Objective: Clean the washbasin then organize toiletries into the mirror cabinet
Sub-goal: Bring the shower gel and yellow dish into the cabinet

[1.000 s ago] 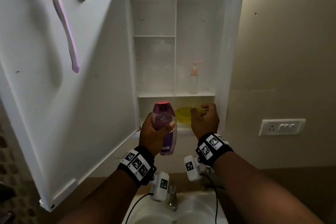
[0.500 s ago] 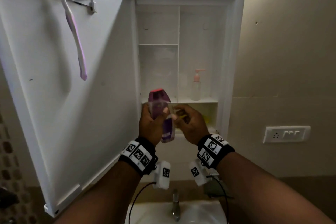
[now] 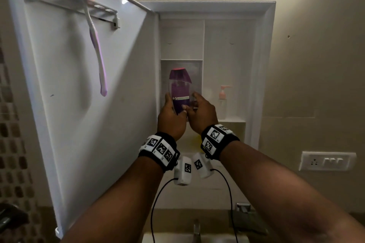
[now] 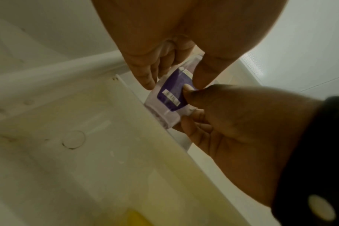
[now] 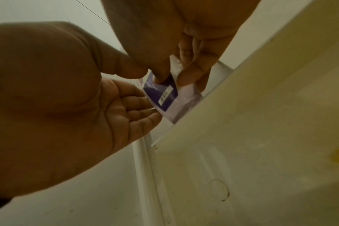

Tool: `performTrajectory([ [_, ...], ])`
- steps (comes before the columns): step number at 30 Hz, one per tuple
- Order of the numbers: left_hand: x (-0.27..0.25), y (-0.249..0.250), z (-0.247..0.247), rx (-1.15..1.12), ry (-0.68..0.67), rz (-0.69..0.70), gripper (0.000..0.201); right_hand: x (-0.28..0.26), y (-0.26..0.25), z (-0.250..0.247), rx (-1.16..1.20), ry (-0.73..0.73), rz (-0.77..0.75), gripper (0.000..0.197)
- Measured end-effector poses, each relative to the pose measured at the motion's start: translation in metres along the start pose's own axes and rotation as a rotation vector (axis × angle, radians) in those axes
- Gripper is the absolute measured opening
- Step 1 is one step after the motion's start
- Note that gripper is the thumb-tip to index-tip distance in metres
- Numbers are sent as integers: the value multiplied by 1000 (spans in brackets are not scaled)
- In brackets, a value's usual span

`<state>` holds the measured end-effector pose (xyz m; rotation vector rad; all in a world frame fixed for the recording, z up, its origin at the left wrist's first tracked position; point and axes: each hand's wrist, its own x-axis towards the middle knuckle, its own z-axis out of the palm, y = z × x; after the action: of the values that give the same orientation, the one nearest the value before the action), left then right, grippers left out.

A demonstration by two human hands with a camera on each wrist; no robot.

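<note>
A clear bottle with a purple label and pink top (image 3: 180, 87) stands upright in front of the middle-left compartment of the open mirror cabinet (image 3: 264, 65). My left hand (image 3: 173, 108) grips its lower part from the left. From the right, my right hand (image 3: 197, 104) pinches the same part. In the left wrist view the bottle (image 4: 170, 94) shows between both hands, its bottom at a white shelf edge. The right wrist view shows the bottle (image 5: 164, 93) in the same grip. Whether it rests on the shelf I cannot tell.
A pink pump bottle (image 3: 222, 100) stands in the right compartment. Something yellow (image 3: 196, 140) lies on the lowest shelf behind my wrists. A purple toothbrush (image 3: 97, 49) hangs from the rack (image 3: 69, 0) on the open door (image 3: 69, 124). Tap (image 3: 196, 229) below, switch plate (image 3: 326, 161) at right.
Both hands rose with the bottle from the lowest shelf level to the middle-left compartment. My right hand left the yellow thing and took hold of the bottle.
</note>
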<state>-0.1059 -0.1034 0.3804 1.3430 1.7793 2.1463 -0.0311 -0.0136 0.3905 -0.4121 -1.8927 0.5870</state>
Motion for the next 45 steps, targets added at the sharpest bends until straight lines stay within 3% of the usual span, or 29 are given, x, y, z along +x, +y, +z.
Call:
performTrajectory([
  [3, 1, -6, -2, 99, -63, -10, 78, 1, 0, 7, -38, 3, 7, 33],
  [8, 1, -10, -6, 156, -117, 11, 63, 6, 7, 17, -153, -14, 49, 40],
  [20, -5, -23, -16, 376, -229, 23, 81, -12, 6, 24, -301, -99, 146, 41],
  [28, -8, -23, -17, 340, -253, 47, 80, -13, -7, 26, -311, -106, 232, 34],
  [33, -8, -28, -22, 254, -199, 74, 80, -14, -6, 29, -356, -118, 214, 56],
  [38, -2, -30, -22, 189, -164, -41, 87, -14, -3, 29, -332, -128, 214, 94],
  [40, -2, -28, -21, 222, -164, -36, 80, -13, -2, 30, -324, -119, 193, 86],
  [43, -4, -26, -21, 263, -179, 22, 72, -11, -1, 30, -280, -96, 179, 53],
  [45, -5, -25, -22, 222, -171, 19, 71, -14, 0, 32, -262, -99, 157, 46],
])
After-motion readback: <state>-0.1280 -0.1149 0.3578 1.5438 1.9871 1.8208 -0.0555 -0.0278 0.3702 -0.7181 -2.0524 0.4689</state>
